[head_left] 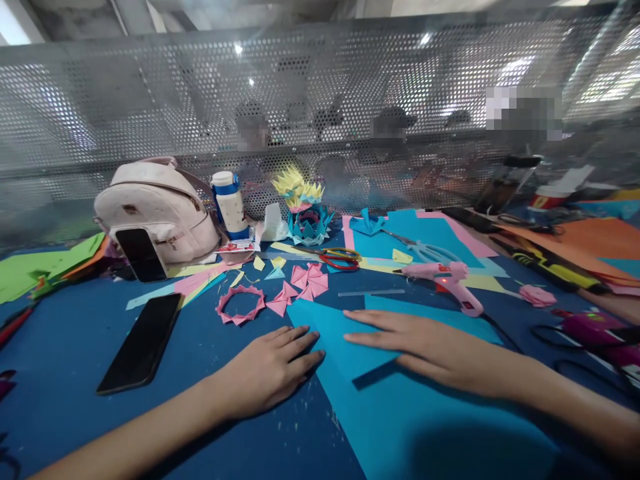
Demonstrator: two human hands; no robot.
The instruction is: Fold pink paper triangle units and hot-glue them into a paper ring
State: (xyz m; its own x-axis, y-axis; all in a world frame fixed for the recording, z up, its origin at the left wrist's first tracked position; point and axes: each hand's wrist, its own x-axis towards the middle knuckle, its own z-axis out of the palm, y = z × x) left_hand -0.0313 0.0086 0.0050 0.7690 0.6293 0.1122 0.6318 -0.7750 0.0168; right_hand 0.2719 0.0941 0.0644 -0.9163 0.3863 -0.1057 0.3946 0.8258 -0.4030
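A large sheet of blue paper (445, 427) lies on the dark blue table in front of me. On it is a smaller folded piece of blue paper (370, 357), its lower edge raised a little and casting a shadow. My right hand (425, 343) lies over this piece with two fingers stretched across it and the thumb near its lower edge. My left hand (280, 363) rests palm down at the sheet's left edge, fingertips on the paper. A ring of folded pink paper (241, 305) and several pink folded pieces (310, 280) lie just beyond my left hand.
A pink glue gun (450, 277) with a lit red light lies behind my right hand. Scissors (340, 258) sit among paper scraps. A black phone (143, 343) lies at left; a backpack (160, 207), a bottle (231, 203) and a paper flower model (307, 223) stand behind.
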